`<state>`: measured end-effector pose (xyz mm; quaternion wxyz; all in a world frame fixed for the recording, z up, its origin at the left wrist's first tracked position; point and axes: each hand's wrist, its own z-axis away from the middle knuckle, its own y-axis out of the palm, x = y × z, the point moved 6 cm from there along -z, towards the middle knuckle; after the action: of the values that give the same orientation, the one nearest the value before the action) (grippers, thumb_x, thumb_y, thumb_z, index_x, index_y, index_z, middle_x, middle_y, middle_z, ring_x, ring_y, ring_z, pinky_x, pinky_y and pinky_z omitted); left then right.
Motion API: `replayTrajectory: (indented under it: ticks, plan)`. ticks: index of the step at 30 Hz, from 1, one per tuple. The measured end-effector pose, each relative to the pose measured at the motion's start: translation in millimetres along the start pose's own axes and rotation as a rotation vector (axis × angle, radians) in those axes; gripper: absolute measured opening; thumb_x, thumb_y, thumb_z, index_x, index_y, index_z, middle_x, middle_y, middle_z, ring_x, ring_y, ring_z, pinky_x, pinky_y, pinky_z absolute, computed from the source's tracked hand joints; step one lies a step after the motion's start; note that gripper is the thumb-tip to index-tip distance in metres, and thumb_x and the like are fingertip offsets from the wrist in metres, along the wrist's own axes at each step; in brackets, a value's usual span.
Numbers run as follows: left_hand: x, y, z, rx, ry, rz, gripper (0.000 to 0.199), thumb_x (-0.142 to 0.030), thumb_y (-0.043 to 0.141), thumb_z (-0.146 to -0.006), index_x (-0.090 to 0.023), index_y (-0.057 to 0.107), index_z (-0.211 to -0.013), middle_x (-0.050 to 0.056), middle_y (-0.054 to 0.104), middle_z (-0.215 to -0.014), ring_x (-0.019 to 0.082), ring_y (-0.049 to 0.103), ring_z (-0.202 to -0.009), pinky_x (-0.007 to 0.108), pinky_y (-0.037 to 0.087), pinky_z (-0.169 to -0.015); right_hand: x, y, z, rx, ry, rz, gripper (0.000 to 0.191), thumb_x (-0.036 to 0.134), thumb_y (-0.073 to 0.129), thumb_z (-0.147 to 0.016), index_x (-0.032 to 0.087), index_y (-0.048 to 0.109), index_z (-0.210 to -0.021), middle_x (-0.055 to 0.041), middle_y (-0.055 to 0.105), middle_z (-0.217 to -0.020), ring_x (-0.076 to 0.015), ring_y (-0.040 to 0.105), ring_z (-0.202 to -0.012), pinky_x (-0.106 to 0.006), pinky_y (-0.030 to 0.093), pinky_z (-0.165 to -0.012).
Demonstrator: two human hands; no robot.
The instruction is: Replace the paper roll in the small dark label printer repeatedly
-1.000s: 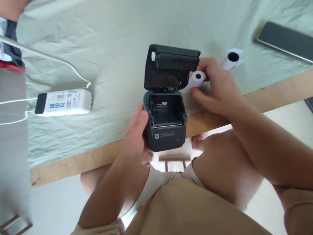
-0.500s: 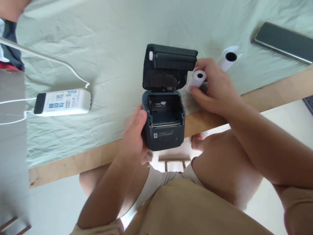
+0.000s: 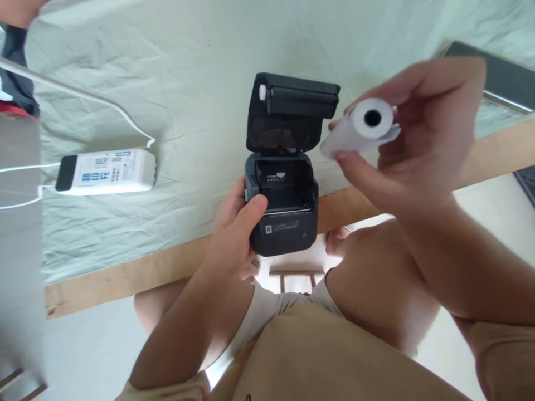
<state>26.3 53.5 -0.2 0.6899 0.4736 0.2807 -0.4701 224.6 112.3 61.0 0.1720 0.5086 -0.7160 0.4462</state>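
A dark portable label printer [image 3: 284, 231] sits near the table's front edge with its lid [image 3: 292, 108] tipped up and its paper bay exposed. My left hand [image 3: 236, 225] is closed around its left side, thumb over the front rim of the bay. Up and to the right of the printer, my right hand [image 3: 418, 133] holds a white paper roll [image 3: 355, 131] between thumb and fingers. The roll's dark, hollow core faces me, and a loose paper edge sticks out at its right. The bay shows a small printed label inside and no roll.
At left lies a white power strip or charger [image 3: 108, 171] with white cables [image 3: 100, 103]. A dark flat case [image 3: 510, 83] rests at the far right, partly behind my right hand. Green cloth [image 3: 188, 67] covers the wooden-edged table [image 3: 125, 284]. Part of another person [image 3: 19, 11] shows at top left.
My right hand has lifted the paper roll up and to the right, closer to the camera. A second roll on the cloth is now out of sight. My left thumb has shifted onto the printer's rim.
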Motion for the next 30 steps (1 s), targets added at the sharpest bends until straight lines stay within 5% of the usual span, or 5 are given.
replayTrajectory:
  ticks: [5,11,17,25,30]
  plan:
    - [-3.8,-4.0,0.4,-0.095,0.082,-0.050,0.027,-0.042,0.081,-0.085,-0.020,0.072,-0.096,0.001,0.073,-0.081,0.016,0.067,-0.064,0.026,0.052,-0.051,46.6,28.1,8.4,0.174,-0.252,0.166,0.036,0.010,0.064,-0.092,0.033,0.062,-0.119,0.0035,0.079,-0.110,-0.0196,0.077,-0.095,-0.037,0.060,-0.081]
    - [-1.7,-6.2,-0.5,-0.090,0.070,-0.062,0.037,-0.050,0.084,-0.083,-0.022,0.073,-0.105,0.002,0.074,-0.082,0.017,0.068,-0.065,0.026,0.050,-0.048,25.6,44.8,4.7,0.241,-0.159,0.285,0.008,0.020,0.061,-0.095,0.027,0.064,-0.098,-0.0017,0.080,-0.104,-0.0241,0.076,-0.093,-0.044,0.058,-0.089]
    - [-0.7,-7.0,0.1,-0.080,0.085,-0.049,0.036,-0.050,0.083,-0.085,-0.023,0.072,-0.107,0.002,0.075,-0.084,0.018,0.074,-0.073,0.024,0.054,-0.052,29.3,40.9,1.9,0.165,-0.327,0.230,0.015,0.011,0.064,-0.092,0.026,0.063,-0.092,0.0013,0.082,-0.102,-0.0179,0.077,-0.089,-0.035,0.059,-0.076]
    - [-3.0,-5.4,-1.1,-0.082,0.100,-0.018,0.030,-0.046,0.084,-0.084,-0.021,0.075,-0.098,0.001,0.076,-0.083,0.015,0.070,-0.071,0.023,0.056,-0.058,38.7,33.2,4.3,0.057,-0.423,0.167,0.016,0.016,0.064,-0.095,0.028,0.063,-0.085,0.0032,0.078,-0.092,-0.0184,0.071,-0.080,-0.039,0.052,-0.071]
    - [-6.0,-2.3,-1.0,-0.001,0.133,0.027,0.038,-0.044,0.088,-0.077,-0.020,0.074,-0.102,0.001,0.074,-0.085,0.014,0.069,-0.070,0.022,0.057,-0.060,46.2,37.4,15.7,0.143,-0.452,0.140,0.016,0.015,0.067,-0.095,0.027,0.061,-0.085,0.0034,0.077,-0.089,-0.0174,0.069,-0.081,-0.039,0.047,-0.070]
